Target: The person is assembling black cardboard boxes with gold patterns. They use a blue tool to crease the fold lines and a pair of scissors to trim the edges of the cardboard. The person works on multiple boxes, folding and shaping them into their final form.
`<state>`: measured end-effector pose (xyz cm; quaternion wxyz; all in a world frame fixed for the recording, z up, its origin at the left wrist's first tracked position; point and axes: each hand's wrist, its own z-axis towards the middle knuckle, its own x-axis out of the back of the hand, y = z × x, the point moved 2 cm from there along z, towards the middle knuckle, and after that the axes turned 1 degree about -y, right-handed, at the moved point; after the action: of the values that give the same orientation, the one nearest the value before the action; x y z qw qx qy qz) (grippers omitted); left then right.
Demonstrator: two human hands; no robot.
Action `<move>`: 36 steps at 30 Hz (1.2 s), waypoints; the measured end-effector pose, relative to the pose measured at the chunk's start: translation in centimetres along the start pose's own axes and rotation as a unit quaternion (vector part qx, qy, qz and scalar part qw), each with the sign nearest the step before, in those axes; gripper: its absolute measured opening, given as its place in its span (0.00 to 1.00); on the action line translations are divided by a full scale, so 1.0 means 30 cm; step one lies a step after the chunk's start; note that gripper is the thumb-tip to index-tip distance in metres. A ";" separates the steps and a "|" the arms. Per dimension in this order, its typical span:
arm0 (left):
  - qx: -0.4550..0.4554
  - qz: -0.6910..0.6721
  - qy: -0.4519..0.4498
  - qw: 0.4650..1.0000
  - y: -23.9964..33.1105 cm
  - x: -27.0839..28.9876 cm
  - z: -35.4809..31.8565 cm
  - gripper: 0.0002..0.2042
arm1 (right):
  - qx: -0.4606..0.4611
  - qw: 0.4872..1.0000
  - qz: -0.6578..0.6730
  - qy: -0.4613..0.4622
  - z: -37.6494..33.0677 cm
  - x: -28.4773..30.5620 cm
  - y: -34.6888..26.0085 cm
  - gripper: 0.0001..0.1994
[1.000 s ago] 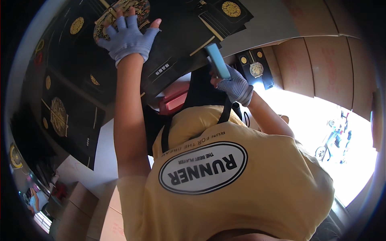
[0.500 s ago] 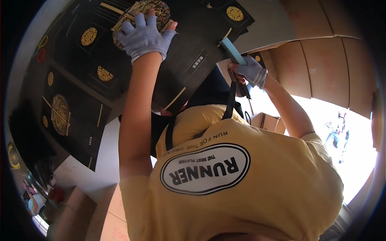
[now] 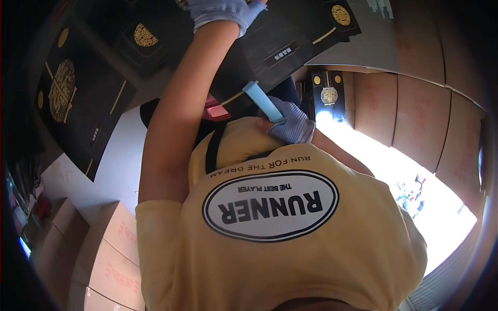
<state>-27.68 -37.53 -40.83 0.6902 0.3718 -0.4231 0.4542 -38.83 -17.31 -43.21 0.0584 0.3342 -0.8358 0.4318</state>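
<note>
At the top edge, my left hand (image 3: 220, 11) in a grey-blue fingerless glove lies over a large black sheet (image 3: 244, 57) with gold printing. Its thumb stands apart, and the frame edge cuts off most of the fingers. My right hand (image 3: 294, 124), gloved alike, is close to my waist. It is closed around a light-blue bar-shaped tool (image 3: 263, 102), whose free end points up and left by the sheet's near edge. The tool's exact kind does not show. A pink-red object (image 3: 217, 111) lies partly hidden beside my left forearm.
Another black-and-gold sheet (image 3: 109, 98) hangs over the left side. Brown cartons (image 3: 420, 119) line the right, and more cartons (image 3: 116, 249) stand at lower left. Beyond my right hand is a black panel with a gold emblem (image 3: 328, 96). Bright light falls on the floor at right.
My right hand has come in toward my waist and leftward with the blue tool. My left hand now sits higher, partly out of the picture. The whole view has shifted.
</note>
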 end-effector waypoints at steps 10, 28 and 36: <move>0.018 -0.011 -0.012 1.000 0.008 0.010 0.008 0.34 | -0.058 0.998 -0.009 -0.021 0.024 -0.014 0.011 0.16; 0.168 0.151 -0.198 0.954 -1.218 0.150 -0.450 0.30 | 0.120 0.962 0.238 0.058 -0.075 0.206 0.067 0.18; -0.076 0.066 0.111 0.989 -0.479 0.192 0.092 0.21 | 0.126 0.947 0.281 0.088 -0.036 0.135 0.011 0.17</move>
<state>-13.51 -42.67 -36.37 0.7279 0.2369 -0.4006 0.5036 -42.37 -18.41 -41.20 -0.0343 0.0504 -0.8263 0.5599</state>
